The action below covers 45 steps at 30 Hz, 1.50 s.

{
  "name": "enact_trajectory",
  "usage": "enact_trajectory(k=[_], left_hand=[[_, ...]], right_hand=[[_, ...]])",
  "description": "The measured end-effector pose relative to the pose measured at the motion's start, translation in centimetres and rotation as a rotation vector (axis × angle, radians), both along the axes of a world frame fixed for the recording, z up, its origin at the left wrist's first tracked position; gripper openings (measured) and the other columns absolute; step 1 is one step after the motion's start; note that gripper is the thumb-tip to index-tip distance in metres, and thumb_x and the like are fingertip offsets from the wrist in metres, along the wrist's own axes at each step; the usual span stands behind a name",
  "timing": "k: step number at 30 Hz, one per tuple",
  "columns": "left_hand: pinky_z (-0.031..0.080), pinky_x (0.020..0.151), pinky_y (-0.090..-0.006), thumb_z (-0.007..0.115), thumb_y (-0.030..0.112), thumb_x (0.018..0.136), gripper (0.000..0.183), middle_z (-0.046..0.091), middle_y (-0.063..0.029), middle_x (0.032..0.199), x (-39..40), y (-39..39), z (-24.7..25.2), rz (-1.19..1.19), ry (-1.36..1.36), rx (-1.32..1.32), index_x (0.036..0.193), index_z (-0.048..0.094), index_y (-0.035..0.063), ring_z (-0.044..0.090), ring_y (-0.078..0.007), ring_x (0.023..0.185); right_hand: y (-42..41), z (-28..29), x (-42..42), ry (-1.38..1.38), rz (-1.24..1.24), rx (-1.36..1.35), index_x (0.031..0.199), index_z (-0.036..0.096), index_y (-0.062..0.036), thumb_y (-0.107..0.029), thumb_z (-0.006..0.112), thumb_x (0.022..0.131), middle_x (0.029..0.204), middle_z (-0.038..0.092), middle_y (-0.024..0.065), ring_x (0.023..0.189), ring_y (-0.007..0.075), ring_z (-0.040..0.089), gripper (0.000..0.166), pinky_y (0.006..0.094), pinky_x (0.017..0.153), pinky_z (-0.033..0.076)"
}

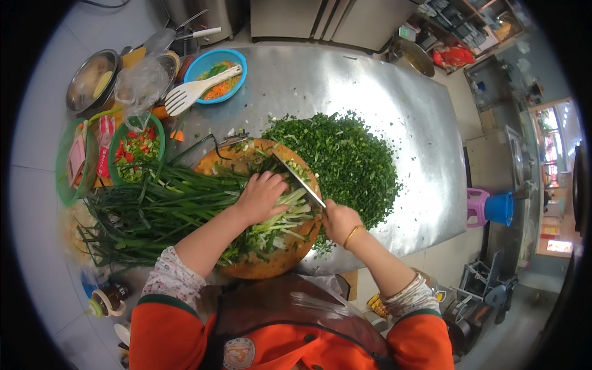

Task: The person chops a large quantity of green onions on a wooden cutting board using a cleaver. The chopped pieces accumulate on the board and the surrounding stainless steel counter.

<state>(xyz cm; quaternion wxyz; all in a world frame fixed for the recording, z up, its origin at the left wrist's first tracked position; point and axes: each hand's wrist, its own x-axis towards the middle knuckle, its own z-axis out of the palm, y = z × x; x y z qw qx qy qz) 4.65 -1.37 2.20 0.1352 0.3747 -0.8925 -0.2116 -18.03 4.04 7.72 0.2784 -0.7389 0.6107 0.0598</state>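
Note:
My right hand (341,223) grips the handle of a kitchen knife. The knife's blade (299,179) crosses the right part of a round wooden chopping board (259,270), with chopped pale bits beside it. On the board, my left hand (262,196) presses down on a thick bunch of garlic chives (185,192), fingers bent near the blade. The pale stem ends (284,226) point right, while the long green leaves trail off the board to the left. Beyond the board, to the right, lies a large heap of finely chopped greens (356,166) on the steel table (425,138).
A blue bowl (243,69) of shredded vegetables carries a white slotted turner (185,96). Left stand a green basket (162,152) of chopped peppers, another green basket (61,171) and a steel bowl (76,76). A purple stool (475,207) is beyond the table's right edge.

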Motion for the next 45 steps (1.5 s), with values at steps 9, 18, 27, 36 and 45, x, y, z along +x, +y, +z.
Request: enact_trajectory(k=[9,18,27,36,45], left_hand=[[0.038,0.083,-0.0399,0.070,0.027,0.068,0.036,0.049,-0.0057,0.104,0.6,0.4,-0.9,-0.033,0.061,-0.082,0.098,0.055,0.0128,0.044,-0.0263,0.106],[0.036,0.084,-0.0388,0.068,0.029,0.070,0.033,0.050,-0.0041,0.101,0.2,-0.2,-0.4,-0.043,-0.005,-0.017,0.095,0.055,0.0106,0.045,-0.0237,0.103],[0.037,0.086,-0.0391,0.069,0.028,0.070,0.031,0.049,-0.0059,0.102,-0.4,-0.2,0.1,-0.033,0.013,-0.006,0.092,0.058,0.0103,0.045,-0.0253,0.103],[0.038,0.085,-0.0399,0.069,0.026,0.069,0.031,0.050,-0.0049,0.102,-0.1,-0.4,0.0,-0.027,0.008,0.066,0.094,0.058,0.0099,0.046,-0.0243,0.102],[0.038,0.085,-0.0397,0.069,0.024,0.068,0.028,0.049,-0.0065,0.099,0.6,-0.1,-0.5,0.021,0.079,0.054,0.089,0.059,0.0089,0.047,-0.0257,0.098]], right_hand=[[1.3,3.5,-0.7,-0.044,0.019,-0.020,0.089,0.045,0.0009,-0.012,0.051,0.082,0.067,0.058,0.0219,0.062,0.0401,0.057,0.017,0.0466,0.057,0.046],[-0.6,2.5,0.0,-0.022,0.030,-0.013,0.087,0.046,-0.0002,-0.015,0.052,0.082,0.068,0.058,0.0233,0.064,0.0403,0.058,0.016,0.0473,0.059,0.047],[-2.2,-1.0,2.3,-0.077,0.032,-0.062,0.087,0.046,0.0001,-0.012,0.052,0.080,0.066,0.058,0.0222,0.062,0.0409,0.057,0.015,0.0473,0.059,0.047],[-1.2,1.1,1.0,-0.040,0.018,0.116,0.088,0.048,0.0013,-0.012,0.050,0.081,0.072,0.060,0.0232,0.068,0.0397,0.059,0.015,0.0461,0.063,0.048],[-0.4,5.2,-0.7,-0.040,0.071,0.155,0.091,0.048,0.0010,-0.012,0.049,0.082,0.067,0.059,0.0215,0.065,0.0390,0.059,0.016,0.0473,0.061,0.048]])
